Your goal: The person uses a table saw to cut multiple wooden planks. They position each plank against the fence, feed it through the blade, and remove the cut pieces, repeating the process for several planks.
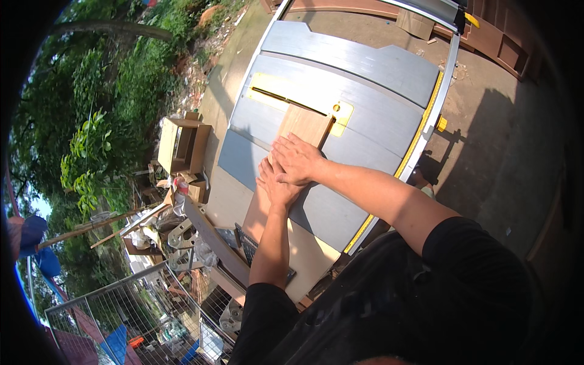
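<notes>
A long reddish-brown wooden board [306, 126] lies flat on the grey metal top of a table saw [377, 143]. Its far end reaches the slot in the yellow insert plate [342, 119]; the blade cannot be made out. My right hand [297, 159] rests flat on the board, fingers stretched toward the far left. Just nearer to me, my left hand [281, 185] also lies on the wood with its fingers extended, partly overlapped by the right hand. The board's near part runs back beside my left forearm.
A yellow measuring rail [406, 159] edges the saw's right side. Scrap wood and clutter, with a wooden box [176, 146], lie to the left beside a wire mesh fence [131, 307]. Brown panels [499, 45] stand at the far right.
</notes>
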